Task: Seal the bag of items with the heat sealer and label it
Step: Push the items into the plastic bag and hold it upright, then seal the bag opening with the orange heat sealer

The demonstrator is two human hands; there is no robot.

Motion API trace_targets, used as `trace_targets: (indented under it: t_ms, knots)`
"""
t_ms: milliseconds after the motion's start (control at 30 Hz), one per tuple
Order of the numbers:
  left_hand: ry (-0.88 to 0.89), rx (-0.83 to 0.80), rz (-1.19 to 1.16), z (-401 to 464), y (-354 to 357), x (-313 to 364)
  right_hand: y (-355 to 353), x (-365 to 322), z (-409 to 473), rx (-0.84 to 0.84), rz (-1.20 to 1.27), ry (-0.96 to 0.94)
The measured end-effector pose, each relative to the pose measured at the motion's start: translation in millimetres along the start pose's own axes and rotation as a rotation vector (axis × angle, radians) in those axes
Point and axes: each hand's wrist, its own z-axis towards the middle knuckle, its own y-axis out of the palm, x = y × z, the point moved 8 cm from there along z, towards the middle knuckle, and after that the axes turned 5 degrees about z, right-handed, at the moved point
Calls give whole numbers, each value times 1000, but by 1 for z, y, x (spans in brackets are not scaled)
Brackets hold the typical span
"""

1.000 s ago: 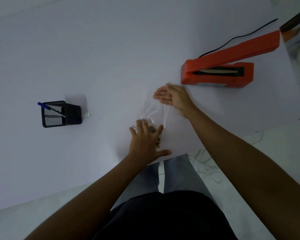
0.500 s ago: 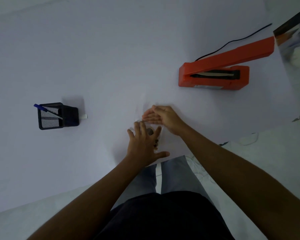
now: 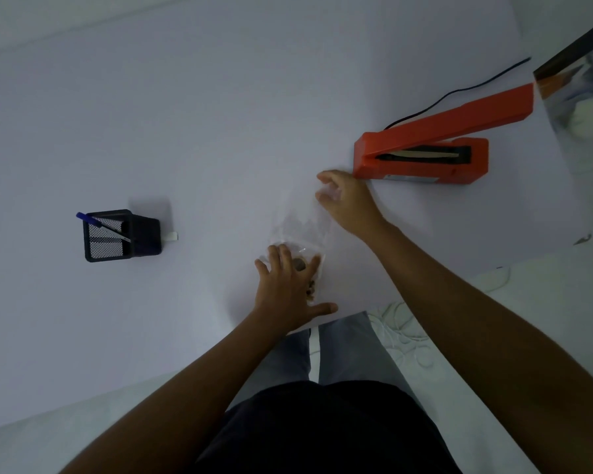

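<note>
Right hand [image 3: 348,203] slid up bag [image 3: 302,224]; left hand [image 3: 288,289] pinning contents.

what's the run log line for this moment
left hand flat on bag | right hand at bag top | heat sealer open, unused

2 bare forearms without sleeves, left hand [image 3: 290,289], right hand [image 3: 348,200], dark top, grey trousers [image 3: 350,347] with a white stripe

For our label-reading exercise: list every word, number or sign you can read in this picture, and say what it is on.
No text can be read.
Heat sealer: a pale label strip on its front edge, too blurred to read.
Clear bag, mesh pen holder and blue pen: no print visible.
</note>
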Motion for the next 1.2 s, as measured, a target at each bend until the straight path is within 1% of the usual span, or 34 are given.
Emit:
trace_targets:
  t_ms: [133,267,333,400,467,533,600,633,700,733,767,800,867,933,1000,1067,1200]
  knots:
    - [-3,11,-10,1,-3,0,16,3,-21,-146,-134,70]
    - [-4,-14,-22,-1,-4,0,29,10,-27,-175,-147,171]
    - [-5,-44,-27,-1,-5,-1,29,16,-29,-139,-36,228]
    - [-7,-84,-33,0,-4,-2,26,22,-34,-76,161,272]
    - [-26,-96,-60,4,-7,-3,24,21,-44,-74,327,313]
    - [-102,-17,-210,7,-21,-12,26,18,-56,-109,460,353]
    - [-232,157,-457,9,-40,-32,23,15,-65,-104,578,373]
    - [-289,260,-533,9,-49,-44,19,15,-68,-90,619,377]
    - [-359,429,-608,9,-64,-62,9,12,-72,-99,633,364]
    - [-373,459,-678,13,-66,-68,4,11,-73,-114,632,356]
    - [-373,436,-787,20,-68,-71,-2,9,-74,-127,633,351]
    - [-351,373,-912,29,-69,-70,-9,8,-75,-135,629,346]
    - [-245,212,-1134,47,-75,-60,-24,8,-74,-138,623,336]
    - [-142,121,-1280,56,-86,-47,-41,11,-73,-134,646,333]
    - [-126,58,-1404,62,-92,-34,-58,17,-71,-122,684,333]
    - [-123,14,-1475,70,-95,-17,-76,25,-72,-98,709,331]
    - [-125,-47,-1498,84,-103,22,-112,47,-76,-26,739,326]
